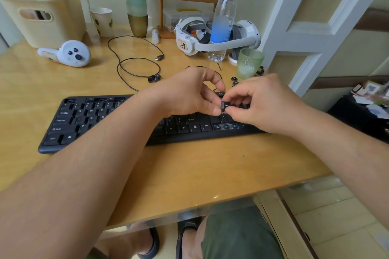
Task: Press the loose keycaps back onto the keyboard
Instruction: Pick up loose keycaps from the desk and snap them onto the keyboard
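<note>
Both hands meet over the right part of the black keyboard (pixel 101 120), and one small black keycap (pixel 225 106) sits between them — the right hand (pixel 263 103) pinches it between thumb and forefinger, while the left hand (pixel 189 92) touches its left edge with thumb and fingertip. The keycap is held just above the keys, near three bare blue switch sockets (pixel 226 126) in the bottom row at the right. Its printed face is turned toward the camera, with a white arrow mark pointing left; whether it has a long axis is hard to judge, since fingers cover its edges. The forearms hide the middle of the keyboard, and its far right end lies under the right hand. More loose keycaps (pixel 154 78) lie on the wooden desk (pixel 200 164) behind the keyboard, beside a coiled black cable (pixel 134 63).
</note>
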The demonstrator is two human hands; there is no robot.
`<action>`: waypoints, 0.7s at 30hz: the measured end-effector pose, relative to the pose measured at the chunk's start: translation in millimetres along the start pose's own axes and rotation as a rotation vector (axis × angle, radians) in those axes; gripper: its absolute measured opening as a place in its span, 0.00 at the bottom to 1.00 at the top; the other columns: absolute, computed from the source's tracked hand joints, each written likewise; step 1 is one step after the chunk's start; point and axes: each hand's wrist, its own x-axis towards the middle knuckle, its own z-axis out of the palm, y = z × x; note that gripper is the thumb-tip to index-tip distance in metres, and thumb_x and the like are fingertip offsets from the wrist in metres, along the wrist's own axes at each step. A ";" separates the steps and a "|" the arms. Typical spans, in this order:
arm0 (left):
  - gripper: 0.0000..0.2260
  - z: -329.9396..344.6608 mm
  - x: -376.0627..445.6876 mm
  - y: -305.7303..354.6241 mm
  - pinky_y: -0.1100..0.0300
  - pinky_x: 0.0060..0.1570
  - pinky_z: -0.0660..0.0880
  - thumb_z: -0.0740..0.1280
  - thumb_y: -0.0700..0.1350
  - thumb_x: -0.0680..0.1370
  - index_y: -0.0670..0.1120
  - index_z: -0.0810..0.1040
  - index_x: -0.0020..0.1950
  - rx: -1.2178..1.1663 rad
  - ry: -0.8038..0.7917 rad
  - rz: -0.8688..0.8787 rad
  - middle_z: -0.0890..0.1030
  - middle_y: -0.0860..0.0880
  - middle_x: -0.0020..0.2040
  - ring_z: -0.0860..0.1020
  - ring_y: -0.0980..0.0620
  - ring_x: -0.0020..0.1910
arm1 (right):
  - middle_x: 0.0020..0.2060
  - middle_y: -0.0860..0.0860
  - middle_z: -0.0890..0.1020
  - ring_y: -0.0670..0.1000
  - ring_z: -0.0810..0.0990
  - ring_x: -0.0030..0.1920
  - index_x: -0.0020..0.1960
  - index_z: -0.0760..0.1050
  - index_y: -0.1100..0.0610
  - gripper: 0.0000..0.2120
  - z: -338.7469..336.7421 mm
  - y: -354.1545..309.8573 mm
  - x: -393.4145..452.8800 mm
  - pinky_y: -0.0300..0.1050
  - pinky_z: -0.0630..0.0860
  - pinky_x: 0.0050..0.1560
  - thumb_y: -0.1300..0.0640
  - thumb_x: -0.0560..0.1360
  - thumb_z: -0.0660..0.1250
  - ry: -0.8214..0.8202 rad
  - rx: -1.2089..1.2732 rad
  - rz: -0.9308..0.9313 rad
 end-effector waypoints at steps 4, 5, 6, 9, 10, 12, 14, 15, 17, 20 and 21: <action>0.19 -10.1 4.2 -10.9 0.61 0.60 0.75 0.73 0.38 0.79 0.58 0.77 0.63 0.164 0.131 -0.002 0.87 0.61 0.46 0.82 0.65 0.50 | 0.48 0.42 0.85 0.49 0.80 0.51 0.53 0.86 0.46 0.08 1.7 0.1 -1.0 0.54 0.79 0.53 0.50 0.74 0.74 -0.087 -0.186 -0.107; 0.18 -10.2 6.2 -13.3 0.59 0.59 0.76 0.72 0.39 0.79 0.58 0.77 0.62 0.164 0.167 0.000 0.86 0.61 0.46 0.81 0.63 0.50 | 0.49 0.40 0.83 0.48 0.79 0.52 0.54 0.86 0.45 0.09 1.8 -0.4 -1.1 0.55 0.78 0.54 0.49 0.74 0.74 -0.107 -0.208 -0.107; 0.17 -9.8 7.8 -15.1 0.59 0.56 0.77 0.72 0.40 0.79 0.59 0.78 0.61 0.158 0.194 0.003 0.86 0.60 0.46 0.81 0.62 0.50 | 0.49 0.39 0.81 0.47 0.77 0.53 0.54 0.86 0.43 0.09 2.1 -1.3 -1.0 0.54 0.77 0.54 0.48 0.74 0.74 -0.128 -0.221 -0.104; 0.14 -7.3 10.1 -15.9 0.60 0.49 0.76 0.72 0.43 0.79 0.60 0.78 0.59 0.150 0.254 0.035 0.85 0.60 0.47 0.81 0.59 0.47 | 0.49 0.38 0.78 0.44 0.72 0.52 0.55 0.85 0.42 0.10 4.7 -1.7 0.4 0.48 0.72 0.59 0.47 0.75 0.74 -0.199 -0.170 -0.082; 0.13 -6.7 10.5 -15.3 0.60 0.49 0.77 0.72 0.43 0.79 0.60 0.78 0.59 0.142 0.266 0.047 0.85 0.59 0.47 0.81 0.58 0.47 | 0.49 0.38 0.78 0.43 0.71 0.52 0.55 0.85 0.42 0.09 5.7 -1.4 1.2 0.43 0.68 0.61 0.47 0.75 0.74 -0.226 -0.143 -0.067; 0.13 -6.5 10.8 -14.4 0.59 0.50 0.78 0.72 0.43 0.79 0.59 0.78 0.60 0.139 0.281 0.063 0.84 0.58 0.48 0.81 0.57 0.48 | 0.49 0.36 0.78 0.42 0.71 0.54 0.56 0.85 0.42 0.09 8.1 -1.3 2.0 0.39 0.65 0.61 0.46 0.76 0.74 -0.268 -0.120 -0.042; 0.13 -6.8 10.6 -14.3 0.59 0.50 0.79 0.72 0.44 0.79 0.59 0.78 0.60 0.149 0.288 0.069 0.84 0.58 0.48 0.81 0.57 0.49 | 0.49 0.35 0.77 0.43 0.71 0.56 0.56 0.84 0.41 0.09 9.3 -1.8 2.3 0.40 0.67 0.60 0.46 0.76 0.73 -0.289 -0.123 -0.029; 0.13 -7.1 10.7 -14.4 0.59 0.51 0.79 0.72 0.44 0.79 0.59 0.78 0.60 0.153 0.289 0.072 0.84 0.58 0.48 0.81 0.57 0.49 | 0.49 0.34 0.77 0.43 0.71 0.56 0.56 0.84 0.40 0.09 9.6 -2.1 2.4 0.41 0.68 0.61 0.46 0.76 0.73 -0.297 -0.121 -0.023; 0.13 -7.0 10.8 -14.2 0.59 0.51 0.79 0.72 0.43 0.79 0.59 0.78 0.60 0.163 0.286 0.079 0.84 0.58 0.48 0.81 0.56 0.49 | 0.49 0.34 0.78 0.44 0.71 0.57 0.55 0.84 0.40 0.08 9.3 -2.2 3.8 0.42 0.70 0.62 0.45 0.76 0.74 -0.321 -0.117 -0.007; 0.13 -5.3 11.7 -14.4 0.60 0.52 0.77 0.72 0.43 0.79 0.58 0.79 0.61 0.196 0.284 0.089 0.84 0.58 0.48 0.80 0.57 0.49 | 0.49 0.35 0.79 0.43 0.73 0.58 0.54 0.84 0.40 0.07 6.7 -4.2 8.6 0.44 0.71 0.63 0.46 0.76 0.74 -0.372 -0.104 0.030; 0.13 -4.9 11.9 -14.4 0.61 0.52 0.77 0.72 0.44 0.79 0.58 0.79 0.61 0.205 0.283 0.091 0.84 0.58 0.48 0.80 0.58 0.49 | 0.50 0.35 0.79 0.43 0.73 0.58 0.54 0.85 0.41 0.07 5.5 -5.9 10.2 0.43 0.71 0.64 0.46 0.76 0.74 -0.390 -0.108 0.038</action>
